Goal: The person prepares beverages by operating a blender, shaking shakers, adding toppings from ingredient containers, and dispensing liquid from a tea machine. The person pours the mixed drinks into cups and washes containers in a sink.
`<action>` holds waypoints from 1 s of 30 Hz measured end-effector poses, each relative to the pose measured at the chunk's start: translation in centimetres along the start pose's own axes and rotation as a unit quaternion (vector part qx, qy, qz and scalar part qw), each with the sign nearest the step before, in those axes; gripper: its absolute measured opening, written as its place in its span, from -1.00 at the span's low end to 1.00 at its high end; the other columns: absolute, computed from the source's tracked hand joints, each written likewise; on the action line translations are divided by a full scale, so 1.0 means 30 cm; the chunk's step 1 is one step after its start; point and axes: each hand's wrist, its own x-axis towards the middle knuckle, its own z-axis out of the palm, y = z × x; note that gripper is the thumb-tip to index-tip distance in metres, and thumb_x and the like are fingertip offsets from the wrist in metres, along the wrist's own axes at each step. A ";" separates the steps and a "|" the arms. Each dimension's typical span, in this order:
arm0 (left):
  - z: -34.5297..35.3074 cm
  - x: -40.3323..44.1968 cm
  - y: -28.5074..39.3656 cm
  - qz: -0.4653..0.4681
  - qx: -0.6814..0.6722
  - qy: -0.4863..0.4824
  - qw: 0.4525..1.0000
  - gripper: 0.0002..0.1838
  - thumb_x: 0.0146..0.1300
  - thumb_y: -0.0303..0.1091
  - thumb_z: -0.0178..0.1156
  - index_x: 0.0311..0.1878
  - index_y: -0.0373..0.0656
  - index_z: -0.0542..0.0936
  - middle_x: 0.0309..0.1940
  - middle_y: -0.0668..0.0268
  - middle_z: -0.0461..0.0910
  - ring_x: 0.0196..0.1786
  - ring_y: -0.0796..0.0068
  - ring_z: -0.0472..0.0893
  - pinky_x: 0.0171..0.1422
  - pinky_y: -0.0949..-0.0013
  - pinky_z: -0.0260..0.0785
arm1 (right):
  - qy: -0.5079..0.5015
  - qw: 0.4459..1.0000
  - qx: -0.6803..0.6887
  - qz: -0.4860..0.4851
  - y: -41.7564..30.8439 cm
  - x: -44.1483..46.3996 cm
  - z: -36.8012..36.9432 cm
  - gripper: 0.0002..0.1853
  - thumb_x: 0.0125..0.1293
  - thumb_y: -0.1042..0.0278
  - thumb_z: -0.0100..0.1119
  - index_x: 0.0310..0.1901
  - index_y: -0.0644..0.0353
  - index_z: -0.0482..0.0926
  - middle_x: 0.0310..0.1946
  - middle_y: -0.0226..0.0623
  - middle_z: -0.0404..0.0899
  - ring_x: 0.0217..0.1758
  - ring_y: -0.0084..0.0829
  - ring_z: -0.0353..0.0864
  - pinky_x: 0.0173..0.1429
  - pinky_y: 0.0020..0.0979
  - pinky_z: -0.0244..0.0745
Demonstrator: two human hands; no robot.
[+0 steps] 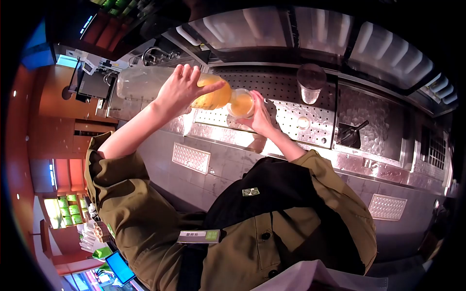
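My left hand is wrapped over a long translucent shaker that lies tilted almost sideways. Orange liquid has gathered at its right end, whose mouth meets the rim of a clear plastic cup. Fingers of my right hand are closed around this cup, which has orange liquid inside. Both vessels are over the left part of a perforated metal drain tray.
A clear empty-looking cup stands farther back on the tray. A small round pale object lies nearer. To the right, an ice bin holds ice and a black scoop. A faucet is at the back left.
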 end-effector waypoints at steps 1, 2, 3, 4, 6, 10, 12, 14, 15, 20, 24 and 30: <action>-0.002 -0.001 0.000 -0.005 -0.013 -0.009 1.000 -0.05 -0.02 -0.53 0.11 0.37 0.49 -0.09 -0.15 0.16 0.29 -0.14 0.28 0.32 0.03 0.31 0.21 | 0.021 0.999 -0.003 -0.029 0.001 0.002 0.001 0.15 -0.27 0.19 0.53 0.29 0.18 -0.11 0.19 0.01 0.19 0.21 -0.06 0.27 0.26 -0.18 0.21; -0.003 -0.001 0.001 -0.011 -0.026 -0.018 0.999 -0.01 -0.05 -0.57 0.11 0.37 0.49 -0.09 -0.12 0.16 0.27 -0.12 0.28 0.31 0.04 0.32 0.21 | 0.010 1.000 0.018 -0.023 -0.002 0.003 0.002 0.16 -0.27 0.21 0.53 0.29 0.17 -0.13 0.20 0.00 0.16 0.22 -0.07 0.26 0.27 -0.18 0.20; -0.005 -0.003 0.002 -0.011 -0.026 -0.019 0.999 -0.03 -0.04 -0.56 0.10 0.37 0.49 -0.09 -0.12 0.15 0.27 -0.12 0.28 0.31 0.04 0.32 0.21 | -0.001 0.999 0.039 -0.016 -0.007 0.000 0.003 0.17 -0.27 0.22 0.53 0.29 0.16 -0.16 0.21 0.00 0.14 0.23 -0.08 0.25 0.28 -0.18 0.19; -0.005 -0.005 0.004 -0.012 -0.026 -0.020 0.999 -0.04 -0.03 -0.56 0.09 0.37 0.49 -0.09 -0.12 0.15 0.28 -0.12 0.28 0.31 0.04 0.32 0.21 | -0.014 0.998 0.059 -0.009 -0.010 0.001 0.004 0.18 -0.27 0.23 0.54 0.29 0.15 -0.18 0.22 -0.01 0.12 0.24 -0.08 0.24 0.28 -0.18 0.18; -0.008 -0.010 0.009 -0.015 -0.029 -0.023 0.999 -0.06 0.00 -0.54 0.08 0.37 0.49 -0.09 -0.11 0.14 0.29 -0.11 0.27 0.32 0.05 0.31 0.21 | -0.040 0.993 0.109 0.029 -0.029 0.016 0.003 0.13 -0.25 0.28 0.53 0.28 0.16 -0.13 0.20 -0.02 0.17 0.24 -0.13 0.26 0.27 -0.21 0.20; -0.013 -0.032 0.019 -0.029 -0.045 -0.039 0.998 -0.08 0.03 -0.52 0.06 0.37 0.49 -0.12 -0.11 0.13 0.31 -0.08 0.25 0.33 0.11 0.27 0.19 | -0.066 0.987 0.129 0.063 -0.062 0.039 -0.008 0.03 -0.23 0.36 0.50 0.25 0.19 -0.02 0.14 -0.06 0.27 0.20 -0.20 0.31 0.23 -0.26 0.26; -0.014 -0.050 0.027 -0.042 -0.046 -0.051 0.997 -0.06 0.02 -0.47 0.10 0.37 0.49 -0.14 -0.09 0.12 0.32 -0.04 0.23 0.34 0.14 0.25 0.17 | -0.074 0.984 0.140 0.077 -0.086 0.046 -0.016 0.00 -0.23 0.38 0.49 0.24 0.19 0.01 0.10 -0.09 0.30 0.17 -0.24 0.35 0.21 -0.27 0.28; -0.021 -0.077 0.040 -0.058 -0.037 -0.063 0.996 -0.02 -0.02 -0.37 0.19 0.38 0.48 -0.17 -0.07 0.11 0.33 0.00 0.21 0.34 0.17 0.22 0.16 | -0.074 0.984 0.146 0.073 -0.089 0.034 -0.005 -0.01 -0.23 0.39 0.49 0.23 0.19 0.03 0.08 -0.11 0.33 0.15 -0.26 0.36 0.19 -0.28 0.30; -0.028 -0.090 0.046 -0.065 -0.051 -0.074 0.994 0.03 -0.07 -0.32 0.24 0.38 0.48 -0.18 -0.05 0.11 0.33 0.01 0.20 0.34 0.18 0.22 0.15 | -0.069 0.985 0.147 0.061 -0.078 0.024 0.014 -0.01 -0.23 0.39 0.50 0.23 0.19 0.03 0.07 -0.12 0.33 0.15 -0.27 0.36 0.19 -0.28 0.30; -0.060 -0.178 0.083 -0.109 -0.053 -0.091 0.988 0.23 -0.33 -0.14 0.43 0.37 0.50 -0.22 0.00 0.11 0.32 0.07 0.17 0.33 0.21 0.18 0.13 | -0.110 0.983 0.146 0.034 -0.105 -0.001 0.048 -0.01 -0.25 0.39 0.51 0.22 0.19 0.03 0.07 -0.13 0.32 0.13 -0.28 0.37 0.19 -0.30 0.30; -0.115 -0.277 0.123 -0.167 -0.110 -0.136 0.970 0.20 -0.31 -0.19 0.41 0.37 0.52 -0.18 -0.01 0.12 0.33 0.08 0.18 0.32 0.22 0.18 0.12 | -0.185 0.963 0.196 0.026 -0.193 -0.007 0.071 -0.01 -0.23 0.39 0.50 0.22 0.20 0.02 0.04 -0.09 0.34 0.10 -0.28 0.39 0.17 -0.31 0.32; -0.170 -0.489 0.210 -0.262 -0.137 -0.179 0.938 0.20 -0.39 -0.23 0.43 0.35 0.54 -0.09 -0.04 0.14 0.33 0.07 0.22 0.32 0.20 0.21 0.14 | -0.288 0.932 0.215 -0.047 -0.242 -0.055 0.210 -0.05 -0.22 0.39 0.47 0.20 0.26 0.05 0.01 -0.13 0.37 0.10 -0.33 0.39 0.18 -0.35 0.30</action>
